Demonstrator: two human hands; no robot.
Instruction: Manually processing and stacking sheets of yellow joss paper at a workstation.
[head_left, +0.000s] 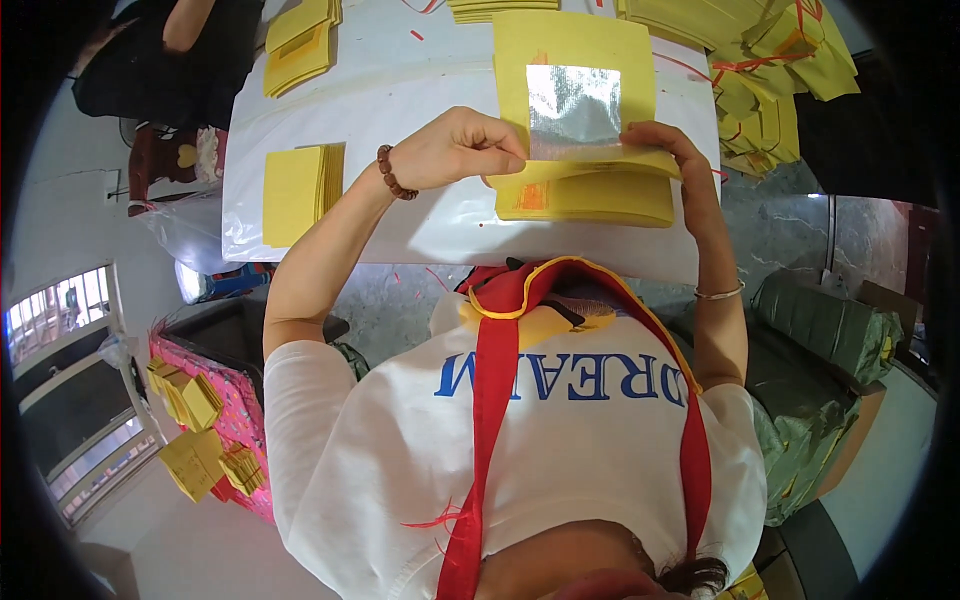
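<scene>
In front of me on the table lies a yellow paper sheet [640, 75] with a silver foil square [575, 100] in its middle. Its near edge is raised and bent over, across a stack of yellow paper [600, 200] with a small orange print. My left hand [462, 150], a brown bead bracelet at its wrist, pinches the left end of the raised edge between thumb and forefinger. At the right end, my right hand [685, 160] grips the same edge, with a thin bangle on the wrist. Part of the stack is hidden under the sheet.
A fanned stack of yellow paper [295, 195] lies left on the white-covered table [400, 235]; another stack [300, 55] is farther back. Yellow bundles tied with red strips [765, 90] crowd the right edge. Another person's arm [187, 22] shows far left. Green wrapped packages [815, 330] stand right.
</scene>
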